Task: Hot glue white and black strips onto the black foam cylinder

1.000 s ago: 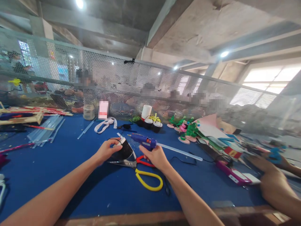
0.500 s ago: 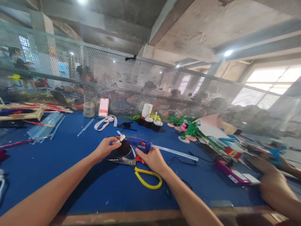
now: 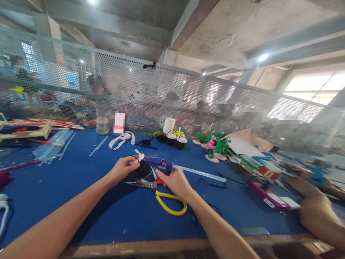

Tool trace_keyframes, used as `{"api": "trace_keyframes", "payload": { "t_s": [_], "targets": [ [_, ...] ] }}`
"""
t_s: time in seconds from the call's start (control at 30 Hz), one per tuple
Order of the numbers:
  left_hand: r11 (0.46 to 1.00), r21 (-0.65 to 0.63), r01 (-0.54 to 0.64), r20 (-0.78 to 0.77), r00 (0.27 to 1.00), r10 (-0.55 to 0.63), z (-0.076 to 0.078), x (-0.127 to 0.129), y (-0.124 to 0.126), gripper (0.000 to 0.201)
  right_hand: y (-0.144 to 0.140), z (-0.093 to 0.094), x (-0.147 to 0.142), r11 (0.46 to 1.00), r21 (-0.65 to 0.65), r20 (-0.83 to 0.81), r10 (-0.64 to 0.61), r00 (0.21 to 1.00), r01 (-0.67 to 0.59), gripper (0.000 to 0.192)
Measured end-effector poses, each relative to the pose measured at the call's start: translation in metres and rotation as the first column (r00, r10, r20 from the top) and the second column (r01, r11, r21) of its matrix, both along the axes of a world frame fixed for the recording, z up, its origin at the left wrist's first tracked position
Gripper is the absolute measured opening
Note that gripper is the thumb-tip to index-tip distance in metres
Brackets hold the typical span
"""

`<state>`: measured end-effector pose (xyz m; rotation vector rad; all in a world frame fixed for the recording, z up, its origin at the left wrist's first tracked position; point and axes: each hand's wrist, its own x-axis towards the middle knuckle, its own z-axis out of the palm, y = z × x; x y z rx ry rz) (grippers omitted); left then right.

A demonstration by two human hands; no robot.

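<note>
My left hand [image 3: 122, 169] grips a small black piece [image 3: 142, 169] with a white strip [image 3: 138, 157] on its top. My right hand [image 3: 174, 181] holds a blue glue gun [image 3: 161, 164] with a clear glue stick [image 3: 201, 173] poking out of its back to the right. The gun's nozzle points left and touches the black piece. Just below both hands, scissors with yellow and red handles [image 3: 167, 200] lie on the blue table [image 3: 81, 205].
Clear glue sticks [image 3: 52, 148] lie at the left, a white ribbon [image 3: 120, 139] and small black cups [image 3: 175, 140] at the back. Green and pink foam flowers [image 3: 214, 147] and a pink phone [image 3: 266, 197] sit at the right. Another person's arm [image 3: 318, 216] rests at the right edge. A perforated metal screen [image 3: 151, 97] bounds the far side.
My right hand has brought the glue gun down and left until its nozzle meets the black piece. My left hand has tilted the piece slightly toward it.
</note>
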<state>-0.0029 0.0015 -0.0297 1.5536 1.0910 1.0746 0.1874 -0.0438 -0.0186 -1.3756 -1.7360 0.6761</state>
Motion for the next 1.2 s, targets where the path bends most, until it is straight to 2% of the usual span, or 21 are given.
{"api": "trace_keyframes", "payload": {
  "t_s": [0.3,0.4,0.57,0.67,1.2],
  "targets": [
    [1.000,0.004,0.016,0.019,1.000,-0.016,0.0040,0.0023,-0.0014,0.036,-0.0012,0.0017,0.0011,1.000,0.002,0.053,-0.011,0.999,0.011,0.020],
    [1.000,0.011,0.017,0.004,1.000,-0.017,0.0026,0.0015,0.0000,0.035,-0.0017,0.0013,0.0014,0.999,0.025,0.064,-0.024,0.998,0.022,0.020],
    [1.000,0.015,0.006,-0.026,1.000,-0.005,0.0003,0.0004,0.0013,0.035,-0.0010,-0.0025,0.0009,0.997,0.075,0.053,0.031,0.998,-0.035,0.020],
    [1.000,0.010,0.008,-0.015,1.000,-0.008,0.0004,0.0007,0.0012,0.036,-0.0006,-0.0031,0.0011,0.995,0.098,0.057,0.005,0.998,-0.010,0.019],
    [0.998,0.050,0.032,-0.049,0.998,-0.029,-0.0021,-0.0032,0.0060,0.030,0.0000,-0.0034,0.0005,0.997,0.067,0.087,0.016,0.996,-0.022,0.019]
  ]
}}
